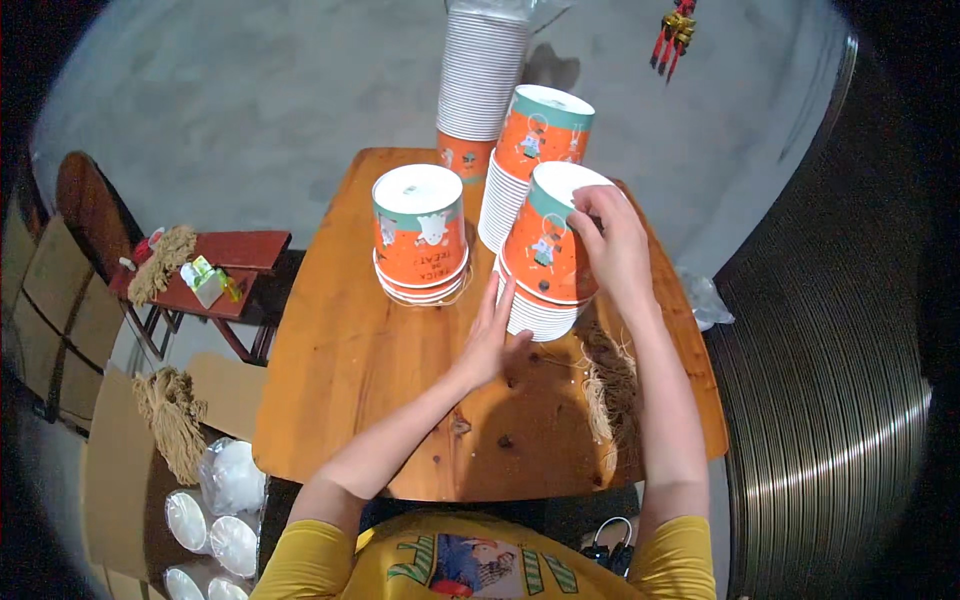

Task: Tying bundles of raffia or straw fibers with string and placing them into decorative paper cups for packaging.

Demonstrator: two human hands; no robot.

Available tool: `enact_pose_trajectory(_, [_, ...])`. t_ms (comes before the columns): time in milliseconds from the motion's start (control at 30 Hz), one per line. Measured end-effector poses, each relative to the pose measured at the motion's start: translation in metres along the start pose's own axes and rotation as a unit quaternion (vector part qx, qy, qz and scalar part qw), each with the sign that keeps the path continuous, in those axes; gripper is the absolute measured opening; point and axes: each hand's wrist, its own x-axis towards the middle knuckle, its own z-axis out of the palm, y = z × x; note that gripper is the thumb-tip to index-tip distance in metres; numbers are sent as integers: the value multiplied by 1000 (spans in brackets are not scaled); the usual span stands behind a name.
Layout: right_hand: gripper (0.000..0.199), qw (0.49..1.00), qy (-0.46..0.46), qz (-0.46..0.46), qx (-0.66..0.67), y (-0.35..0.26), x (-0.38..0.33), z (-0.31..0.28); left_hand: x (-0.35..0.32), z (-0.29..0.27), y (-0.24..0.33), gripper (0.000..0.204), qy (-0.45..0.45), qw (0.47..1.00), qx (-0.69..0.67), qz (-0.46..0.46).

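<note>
Upside-down orange paper buckets with teal bands and white bottoms stand nested in stacks on a wooden table (340, 370). My right hand (615, 245) is closed at the upper right side of the top paper bucket (545, 245) of the nearest right stack, thumb and fingers bent at its edge. Beside the lower white rims (545, 320) of that stack lies my left hand (488, 335), fingers stretched out along its left side. To the left stands a shorter stack of buckets (420, 235), with thin string around its base. A bundle of beige string (608, 385) lies near my right forearm.
Behind are another bucket stack (545, 130) and a tall column of white rims (485, 75) under clear plastic. A red bench (235, 252) with string and a small packet is at left. Bagged white bowls (235, 545) sit lower left; a ribbed metal surface (830, 440) is right.
</note>
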Motion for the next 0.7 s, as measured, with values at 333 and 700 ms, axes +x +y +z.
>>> enact_pose_trajectory(333, [11, 961, 186, -1, 206, -23, 18, -81, 28, -38, 51, 69, 106, 994, -34, 21])
enact_pose_trajectory(700, [16, 940, 77, 210, 258, -1, -135, -88, -11, -87, 171, 26, 69, 990, -60, 104])
